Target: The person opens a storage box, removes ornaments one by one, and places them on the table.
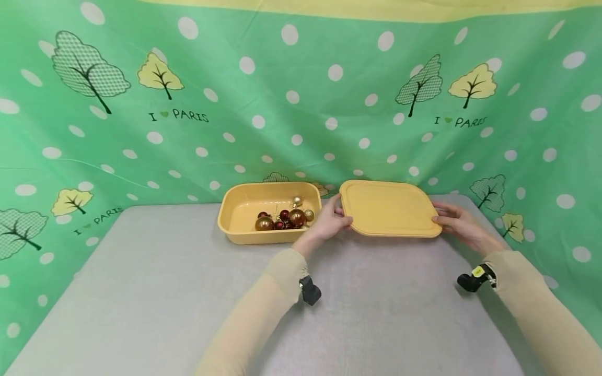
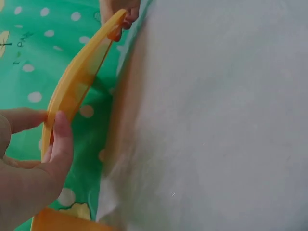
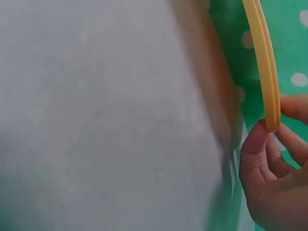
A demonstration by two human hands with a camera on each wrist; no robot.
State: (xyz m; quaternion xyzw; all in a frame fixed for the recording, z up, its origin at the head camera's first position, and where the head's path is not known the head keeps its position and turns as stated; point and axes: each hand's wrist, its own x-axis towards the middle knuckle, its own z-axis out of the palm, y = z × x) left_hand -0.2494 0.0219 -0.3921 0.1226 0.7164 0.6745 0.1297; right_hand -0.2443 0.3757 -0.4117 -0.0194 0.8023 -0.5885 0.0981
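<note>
Between both hands, a flat yellow lid (image 1: 390, 209) with rounded corners is held at the table's far side, right of the box. My left hand (image 1: 326, 222) pinches its left end, thumb on one face and fingers on the other, as the left wrist view shows. At the opposite end my right hand (image 1: 463, 225) pinches the rim between thumb and fingers; that grip also shows on the lid's edge (image 3: 267, 72) in the right wrist view. A yellow box (image 1: 235, 236), uncovered, stands just left of my left hand. Inside it lie several shiny Christmas baubles (image 1: 296, 217) in gold and dark red.
A grey cloth covers the table (image 1: 155, 292). Behind it hangs a green dotted curtain (image 1: 291, 104) printed with trees, close to the back of the box and lid. Small black cameras (image 1: 310, 291) are strapped at both wrists.
</note>
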